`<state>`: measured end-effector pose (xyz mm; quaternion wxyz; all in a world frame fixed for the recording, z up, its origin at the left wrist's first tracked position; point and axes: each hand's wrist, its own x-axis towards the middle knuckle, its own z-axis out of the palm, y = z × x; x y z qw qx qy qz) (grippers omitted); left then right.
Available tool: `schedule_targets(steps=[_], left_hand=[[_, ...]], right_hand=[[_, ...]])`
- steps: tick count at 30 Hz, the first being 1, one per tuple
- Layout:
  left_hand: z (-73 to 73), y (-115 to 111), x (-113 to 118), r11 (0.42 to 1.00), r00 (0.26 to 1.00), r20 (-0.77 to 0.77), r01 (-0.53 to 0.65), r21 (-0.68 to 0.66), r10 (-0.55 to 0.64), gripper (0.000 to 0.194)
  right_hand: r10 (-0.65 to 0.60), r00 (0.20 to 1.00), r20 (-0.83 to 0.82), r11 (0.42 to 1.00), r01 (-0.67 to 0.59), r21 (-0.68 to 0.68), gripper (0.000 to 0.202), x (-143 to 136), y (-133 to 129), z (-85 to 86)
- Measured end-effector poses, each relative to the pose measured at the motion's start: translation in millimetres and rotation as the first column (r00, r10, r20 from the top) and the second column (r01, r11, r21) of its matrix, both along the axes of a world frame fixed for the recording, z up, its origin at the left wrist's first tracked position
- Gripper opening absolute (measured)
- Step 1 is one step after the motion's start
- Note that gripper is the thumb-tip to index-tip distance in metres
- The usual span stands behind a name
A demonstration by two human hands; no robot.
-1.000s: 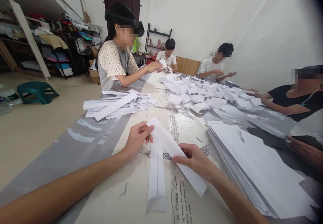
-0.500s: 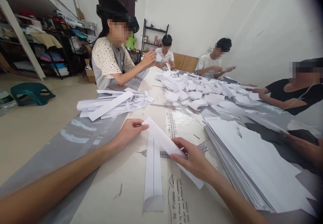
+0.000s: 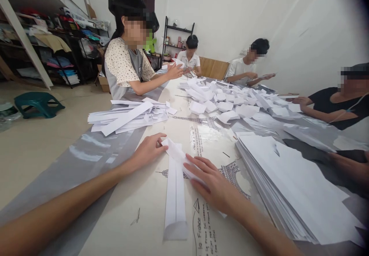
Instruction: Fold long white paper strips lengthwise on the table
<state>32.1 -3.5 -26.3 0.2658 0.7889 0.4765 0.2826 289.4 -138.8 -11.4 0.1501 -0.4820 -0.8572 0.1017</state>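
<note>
A long white paper strip (image 3: 175,206) lies lengthwise before me, with a line down its middle and a curled near end. A second white paper strip (image 3: 176,151) crosses its upper part at a slant. My left hand (image 3: 150,148) pinches the upper left end of this slanted strip between thumb and fingers. Flat on the strip's right part rests my right hand (image 3: 209,177), its fingers stretched out and apart. It covers much of that strip; only a corner shows below the palm.
A pile of paper strips (image 3: 129,115) lies at the left, many folded paper pieces (image 3: 230,100) further back. A thick paper stack (image 3: 288,183) stands on my right. Co-workers sit around the table, one person (image 3: 127,56) at the far left. A green stool (image 3: 39,104) stands on the floor.
My right hand has gone from gripping the slanted strip's edge to lying flat over it, with fingers extended. My left hand keeps its pinch at the upper end.
</note>
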Motion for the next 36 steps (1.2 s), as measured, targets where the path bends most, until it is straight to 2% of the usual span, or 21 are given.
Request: schedule_targets(steps=[2,4,9,11,14,17,20,24,31,36], left_hand=[[-2.9,-3,0,0.995,0.994,-0.105,-0.013,0.097,0.023,0.041],[-4.2,-7,2,0.978,0.975,-0.223,0.023,0.208,0.025,0.033],[-1.0,-18,10,0.885,0.882,-0.452,0.101,0.455,0.131,0.022],[0.2,-21,12,0.843,0.837,-0.529,0.18,0.508,0.14,0.02],[0.0,-21,11,0.808,0.796,-0.603,0.32,0.494,0.053,0.022],[-0.3,-15,4,0.799,0.84,-0.54,0.365,0.478,-0.061,0.028],[1.0,-6,-6,0.814,0.904,-0.367,0.377,0.442,-0.22,0.035],[2.2,4,-16,0.82,0.9,-0.257,0.429,0.38,-0.352,0.033],[0.4,9,-20,0.782,0.879,-0.257,0.475,0.404,-0.402,0.032],[0.7,8,-18,0.738,0.866,-0.386,0.482,0.473,-0.318,0.032]], right_hand=[[0.007,1.0,0.019,1.0,-0.007,-0.003,0.049,0,0,-2.0],[0.007,1.0,0.03,1.0,-0.006,-0.015,0.048,0,0,-3.6],[-0.009,0.998,0.059,0.999,0.012,-0.039,0.045,-1,0,-3.5],[-0.016,0.998,0.064,0.999,0.019,-0.042,0.044,-2,0,-1.9],[-0.013,0.997,0.071,0.999,0.015,-0.028,0.042,-4,0,0.8],[0.001,0.997,0.074,1.0,0.0,-0.006,0.04,-6,0,2.4],[0.014,0.998,0.061,1.0,-0.016,0.023,0.04,-7,0,1.3],[0.033,0.999,0.036,0.998,-0.036,0.059,0.042,-8,-1,-2.6],[0.043,0.999,0.019,0.996,-0.044,0.082,0.042,-7,-1,-2.2],[0.048,0.999,0.004,0.997,-0.048,0.066,0.042,-4,0,-1.0]])
